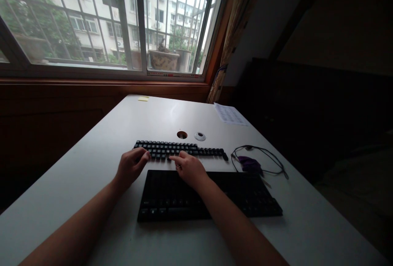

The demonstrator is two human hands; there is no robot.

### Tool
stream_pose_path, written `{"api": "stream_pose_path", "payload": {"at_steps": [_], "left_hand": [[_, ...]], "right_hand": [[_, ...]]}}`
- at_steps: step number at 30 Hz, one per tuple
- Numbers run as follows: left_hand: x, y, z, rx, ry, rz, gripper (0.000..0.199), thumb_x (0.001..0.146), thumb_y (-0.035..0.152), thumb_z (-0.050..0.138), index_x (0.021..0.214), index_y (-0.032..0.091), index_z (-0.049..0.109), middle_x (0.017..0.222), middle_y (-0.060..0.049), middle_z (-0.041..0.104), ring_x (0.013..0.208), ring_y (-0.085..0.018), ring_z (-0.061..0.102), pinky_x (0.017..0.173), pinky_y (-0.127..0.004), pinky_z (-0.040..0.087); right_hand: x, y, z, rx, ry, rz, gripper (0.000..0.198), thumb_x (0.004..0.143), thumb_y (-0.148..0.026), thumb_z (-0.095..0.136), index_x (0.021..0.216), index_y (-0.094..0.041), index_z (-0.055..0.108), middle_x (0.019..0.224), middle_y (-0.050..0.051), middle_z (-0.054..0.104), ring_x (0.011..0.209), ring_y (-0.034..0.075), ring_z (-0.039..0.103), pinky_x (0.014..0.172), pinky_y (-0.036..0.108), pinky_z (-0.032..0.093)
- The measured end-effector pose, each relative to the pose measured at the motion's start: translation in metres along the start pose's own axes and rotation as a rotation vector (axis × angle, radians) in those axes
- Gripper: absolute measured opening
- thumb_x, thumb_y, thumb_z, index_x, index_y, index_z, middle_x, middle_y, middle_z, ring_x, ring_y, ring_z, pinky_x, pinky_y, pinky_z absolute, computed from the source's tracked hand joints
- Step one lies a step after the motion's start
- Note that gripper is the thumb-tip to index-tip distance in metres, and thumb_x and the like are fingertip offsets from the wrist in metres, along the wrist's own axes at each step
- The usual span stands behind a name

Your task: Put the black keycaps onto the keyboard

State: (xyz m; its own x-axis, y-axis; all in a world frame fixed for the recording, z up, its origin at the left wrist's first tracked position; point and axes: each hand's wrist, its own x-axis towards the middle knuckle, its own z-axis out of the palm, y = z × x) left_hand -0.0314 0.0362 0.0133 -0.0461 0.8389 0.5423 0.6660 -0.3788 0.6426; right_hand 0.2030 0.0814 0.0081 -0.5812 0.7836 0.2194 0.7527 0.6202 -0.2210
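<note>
Several rows of loose black keycaps [211, 151] are laid out on the white table. At the left end of these rows is my left hand [130, 165], its fingers curled in and the thumb against them; whether anything is in it is hidden. My right hand [190, 168] reaches over the keyboard, closed in a pinch at a single keycap [169, 158] in the nearest row. The black keyboard [175, 212] lies flat closer to me, partly covered by my right forearm. Keys show along its near edge; its far part is too dark to make out.
A coiled black cable [276, 158] and a dark purple cloth-like item [250, 164] lie right of the keycaps. Beyond are a table hole [182, 135], a round grey cover [200, 136], a printed sheet [230, 114] and a yellow note [143, 98]. The window [172, 20] is behind.
</note>
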Motion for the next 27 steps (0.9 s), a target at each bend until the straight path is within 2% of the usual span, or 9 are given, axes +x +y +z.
{"api": "stream_pose_path", "payload": {"at_steps": [6, 11, 16, 27], "left_hand": [[-0.0008, 0.0005, 0.0008, 0.006, -0.009, 0.008, 0.033, 0.093, 0.032, 0.048, 0.066, 0.017, 0.059, 0.060, 0.000, 0.056, 0.057, -0.013, 0.053, 0.056, -0.024, 0.039], [-0.0005, 0.0001, 0.0012, 0.014, -0.012, 0.017, 0.034, 0.093, 0.033, 0.048, 0.065, 0.017, 0.059, 0.059, 0.001, 0.054, 0.056, -0.013, 0.051, 0.055, -0.024, 0.038], [-0.0005, 0.0007, 0.0028, 0.026, -0.025, 0.016, 0.035, 0.093, 0.033, 0.047, 0.066, 0.017, 0.061, 0.058, 0.001, 0.054, 0.055, -0.013, 0.050, 0.054, -0.024, 0.037], [-0.0008, 0.0013, 0.0033, 0.044, -0.030, 0.042, 0.033, 0.092, 0.031, 0.048, 0.066, 0.017, 0.061, 0.060, 0.000, 0.056, 0.057, -0.014, 0.052, 0.056, -0.024, 0.038]], "right_hand": [[0.0011, -0.0004, -0.0007, -0.019, -0.015, -0.009, 0.047, 0.086, -0.015, 0.053, 0.130, -0.033, 0.060, 0.110, 0.004, 0.061, 0.089, 0.018, 0.063, 0.077, 0.027, 0.049], [0.0015, 0.0000, 0.0001, 0.037, 0.031, -0.081, 0.054, 0.081, -0.006, 0.053, 0.131, -0.027, 0.059, 0.122, 0.005, 0.060, 0.105, 0.019, 0.060, 0.091, 0.028, 0.048], [0.0024, 0.0005, 0.0028, 0.033, 0.019, -0.132, 0.055, 0.080, -0.002, 0.052, 0.130, -0.024, 0.060, 0.131, 0.006, 0.058, 0.117, 0.021, 0.053, 0.100, 0.032, 0.044], [0.0040, -0.0001, 0.0022, 0.026, 0.010, -0.131, 0.052, 0.084, -0.006, 0.051, 0.132, -0.024, 0.058, 0.133, 0.006, 0.058, 0.117, 0.022, 0.053, 0.100, 0.034, 0.045]]}}
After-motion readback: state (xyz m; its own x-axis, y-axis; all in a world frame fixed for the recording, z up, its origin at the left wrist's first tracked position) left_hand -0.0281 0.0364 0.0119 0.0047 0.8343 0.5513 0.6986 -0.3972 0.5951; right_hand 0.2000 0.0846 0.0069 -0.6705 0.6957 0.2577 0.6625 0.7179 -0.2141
